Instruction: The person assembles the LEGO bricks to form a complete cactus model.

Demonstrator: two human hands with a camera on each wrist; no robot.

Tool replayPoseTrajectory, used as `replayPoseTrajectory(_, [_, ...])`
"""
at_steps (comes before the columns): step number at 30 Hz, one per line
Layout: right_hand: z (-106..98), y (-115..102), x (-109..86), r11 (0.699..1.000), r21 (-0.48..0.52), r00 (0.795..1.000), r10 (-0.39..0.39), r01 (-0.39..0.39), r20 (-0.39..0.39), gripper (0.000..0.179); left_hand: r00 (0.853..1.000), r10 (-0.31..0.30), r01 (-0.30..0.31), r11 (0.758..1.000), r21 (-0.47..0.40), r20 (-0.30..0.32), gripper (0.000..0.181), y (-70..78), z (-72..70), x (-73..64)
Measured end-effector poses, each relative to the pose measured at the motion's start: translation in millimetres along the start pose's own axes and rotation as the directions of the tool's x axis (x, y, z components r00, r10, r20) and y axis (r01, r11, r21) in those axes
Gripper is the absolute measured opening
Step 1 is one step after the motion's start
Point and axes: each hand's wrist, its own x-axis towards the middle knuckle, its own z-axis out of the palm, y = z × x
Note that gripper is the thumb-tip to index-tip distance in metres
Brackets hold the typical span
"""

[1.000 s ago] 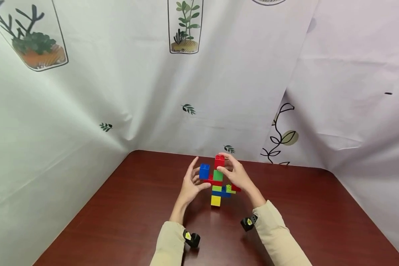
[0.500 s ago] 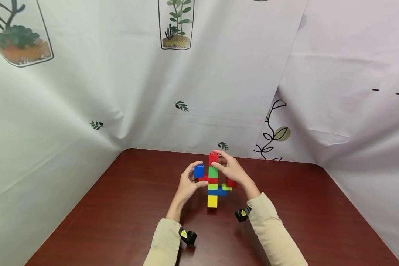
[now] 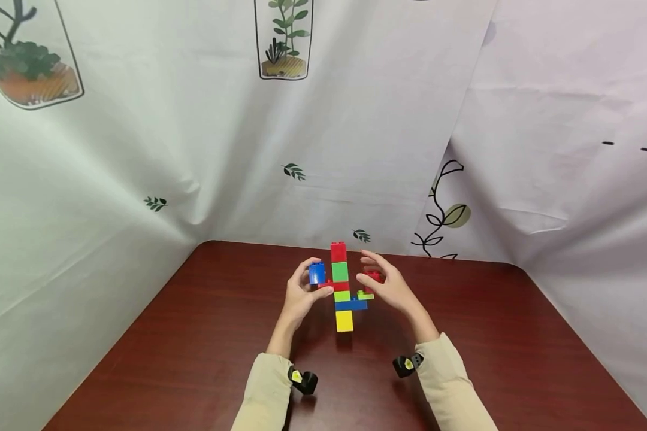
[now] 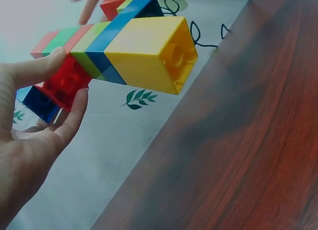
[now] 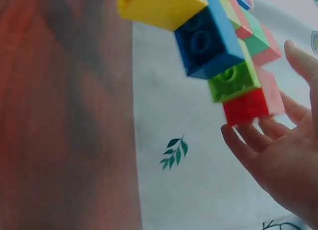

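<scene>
A built figure of toy building bricks is held up off the table, its hollow underside showing in the left wrist view. Its column runs from a yellow brick (image 3: 344,321) at the bottom to a red brick (image 3: 338,252) on top, with a green brick (image 3: 339,272) below that. My left hand (image 3: 299,297) grips the left arm of the figure, thumb on the red piece (image 4: 69,81) beside a blue brick (image 3: 317,273). At the other side my right hand (image 3: 396,289) spreads loosely, its fingers close behind the right-hand red brick (image 5: 253,101) and its thumb apart.
Underneath is a dark red-brown table (image 3: 221,359) with rounded far corners. A pale printed curtain (image 3: 237,149) hangs behind it and at both sides. Each wrist bears a small black camera (image 3: 304,381) over a beige sleeve.
My right hand has let go of the top red brick and moved right and down beside the right-hand red brick. My left hand still holds the figure, which has tilted slightly.
</scene>
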Motion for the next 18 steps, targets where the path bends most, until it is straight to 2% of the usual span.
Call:
replayPoseTrajectory(7, [6,16,-13.3,0.998,0.054,0.999,0.01,-0.012,0.037,0.088,0.998,-0.011,0.01,1.0,-0.017,-0.059,0.066,3.1,-8.3,3.9])
replayPoseTrajectory(10, [13,22,-19.1,0.998,0.054,0.998,-0.019,0.016,0.057,0.097,0.996,-0.062,0.058,0.997,-0.053,-0.069,0.066,0.8,-9.6,2.1])
replayPoseTrajectory(15, [23,27,-31.9,0.999,0.05,1.0,-0.01,0.008,0.03,0.1,0.985,-0.168,0.161,0.977,-0.138,-0.041,0.068,-6.0,-7.8,-4.1])
replayPoseTrajectory(18, [25,28,-34.2,0.998,0.058,0.999,0.007,-0.005,-0.031,0.096,0.987,-0.16,0.158,0.978,-0.139,-0.006,0.069,-9.0,-7.0,-3.1])
